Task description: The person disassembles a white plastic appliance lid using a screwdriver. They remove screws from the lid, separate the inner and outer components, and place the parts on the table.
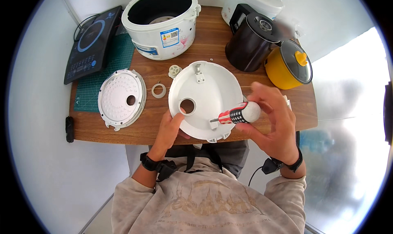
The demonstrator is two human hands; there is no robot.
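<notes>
A white round plastic lid shell [223,86] lies with its hollow side up at the table's front edge. My left hand [168,129] grips its near-left rim, thumb beside the round hole and the other fingers underneath. A screwdriver [237,114] with a red, white and dark star-patterned handle has its tip down in the shell, by a small white block near the right side. My right hand [274,125] curves loosely round the handle's rounded end, thumb on the near side and fingers on the far side. Exactly where its fingertips touch is hard to see.
Left of the shell are a ring [159,90], a cream plastic valve piece [175,71] and a round perforated inner lid [118,96]. Behind stand an open cooker body [163,31], a dark kettle [247,45] and a yellow pot [282,68]. An induction plate [92,41] overlaps the green mat [88,94].
</notes>
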